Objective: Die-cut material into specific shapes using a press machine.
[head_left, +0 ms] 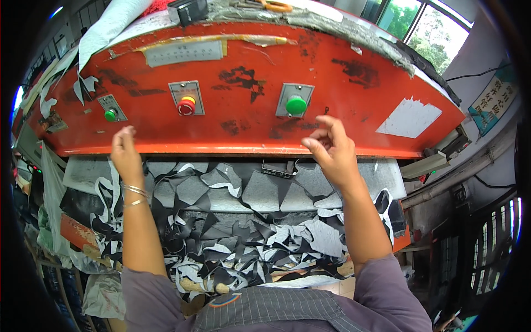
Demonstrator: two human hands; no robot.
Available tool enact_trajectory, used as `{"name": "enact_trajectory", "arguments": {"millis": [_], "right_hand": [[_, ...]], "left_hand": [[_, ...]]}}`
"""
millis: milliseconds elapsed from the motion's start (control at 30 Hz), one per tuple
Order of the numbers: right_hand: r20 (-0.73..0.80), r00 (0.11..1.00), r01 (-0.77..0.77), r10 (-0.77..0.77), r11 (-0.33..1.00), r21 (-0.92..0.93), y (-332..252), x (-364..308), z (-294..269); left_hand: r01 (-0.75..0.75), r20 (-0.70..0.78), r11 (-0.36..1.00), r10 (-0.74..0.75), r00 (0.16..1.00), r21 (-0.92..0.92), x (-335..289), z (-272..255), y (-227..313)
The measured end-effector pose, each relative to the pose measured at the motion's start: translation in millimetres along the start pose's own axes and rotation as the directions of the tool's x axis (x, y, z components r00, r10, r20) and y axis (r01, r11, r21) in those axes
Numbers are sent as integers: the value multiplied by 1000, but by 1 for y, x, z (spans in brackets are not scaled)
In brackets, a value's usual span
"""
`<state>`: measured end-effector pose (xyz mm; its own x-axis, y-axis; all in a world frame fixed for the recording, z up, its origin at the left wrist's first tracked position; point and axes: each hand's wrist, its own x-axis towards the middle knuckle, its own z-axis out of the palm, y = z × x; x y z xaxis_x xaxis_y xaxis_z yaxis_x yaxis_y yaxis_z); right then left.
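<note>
My left hand (126,150) is raised in front of the red machine panel (243,127), close to the small green push button (110,115) at the left. Its fingers are loosely bent with nothing visible in them. My right hand (335,150) is up below and right of the larger green button (296,105), apart from it, thumb and fingers spread and holding nothing. Between them sits a red and yellow stop button (186,105). Below the panel, a small dark metal frame (279,169) lies at the back of the sheet material (260,191), which has several cut gaps.
Black and white offcuts (238,249) heap along the near edge of the bed. A black box (188,11) and orange-handled scissors (276,6) lie on top of the machine. Plastic bags (52,205) hang at the left; a pipe (453,177) runs along the right.
</note>
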<state>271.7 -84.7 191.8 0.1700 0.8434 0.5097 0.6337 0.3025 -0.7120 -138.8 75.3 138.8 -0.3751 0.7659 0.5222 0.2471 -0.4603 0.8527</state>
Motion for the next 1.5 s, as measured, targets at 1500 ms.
{"name": "enact_trajectory", "arguments": {"millis": [1500], "right_hand": [[689, 723, 319, 52, 859, -400, 103, 8, 38]], "left_hand": [[396, 852, 917, -250, 461, 55, -201, 155, 1]]}}
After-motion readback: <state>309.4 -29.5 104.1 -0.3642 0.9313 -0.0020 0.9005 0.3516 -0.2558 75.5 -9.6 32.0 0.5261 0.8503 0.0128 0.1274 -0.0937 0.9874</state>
